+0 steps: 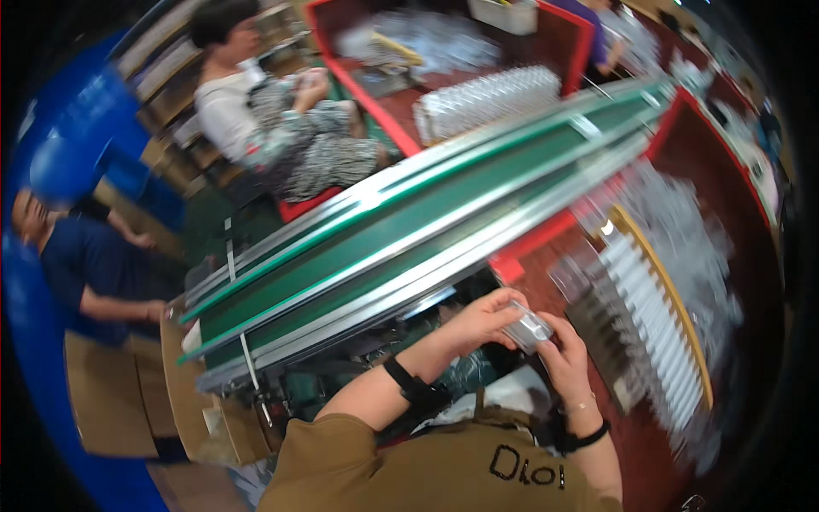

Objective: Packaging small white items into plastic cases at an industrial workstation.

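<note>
Between my two hands is a small clear plastic case point(531, 331), held close in front of me. The fingers and thumb of my left hand point(485, 322) pinch its left end. My right hand point(566, 358) is wrapped round its right side. Motion blur and glare hide what, if anything, is inside the case. Just right of my right hand, a stack of clear and white pieces in rows point(653, 328) lies along a yellow strip point(670, 294) on a red-walled worktable point(614, 380).
A green conveyor belt point(409, 218) with metal rails runs diagonally ahead. Loose clear plastic pieces point(691, 230) heap at the right. Across the belt sits a person point(230, 111) beside another red worktable point(375, 102). At far left, a person point(98, 273) stands by a cardboard box point(115, 397).
</note>
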{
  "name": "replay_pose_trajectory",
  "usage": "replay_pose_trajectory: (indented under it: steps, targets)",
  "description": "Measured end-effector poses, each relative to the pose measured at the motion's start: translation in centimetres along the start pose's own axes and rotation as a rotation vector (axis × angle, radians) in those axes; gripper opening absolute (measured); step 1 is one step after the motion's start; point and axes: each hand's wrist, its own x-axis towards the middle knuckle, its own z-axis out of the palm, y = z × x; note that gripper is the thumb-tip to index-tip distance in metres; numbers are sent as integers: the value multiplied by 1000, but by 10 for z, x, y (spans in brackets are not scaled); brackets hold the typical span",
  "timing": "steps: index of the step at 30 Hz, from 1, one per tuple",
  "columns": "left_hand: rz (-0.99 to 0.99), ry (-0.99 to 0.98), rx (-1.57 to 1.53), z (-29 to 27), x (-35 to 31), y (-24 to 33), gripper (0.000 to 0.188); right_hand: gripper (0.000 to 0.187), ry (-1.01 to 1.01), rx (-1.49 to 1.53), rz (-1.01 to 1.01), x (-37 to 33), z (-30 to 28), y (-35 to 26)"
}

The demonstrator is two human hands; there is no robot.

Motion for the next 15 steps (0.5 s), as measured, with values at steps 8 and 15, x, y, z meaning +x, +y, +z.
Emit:
replay_pose_trajectory:
  steps: [8,15]
  targets:
    - [52,-140,-292,-5,-31,-1,29,26,-65,315,-43,7,14,7]
    - [-68,-14,-167,1,-41,8,37,27,49,-367,-489,3,37,-11]
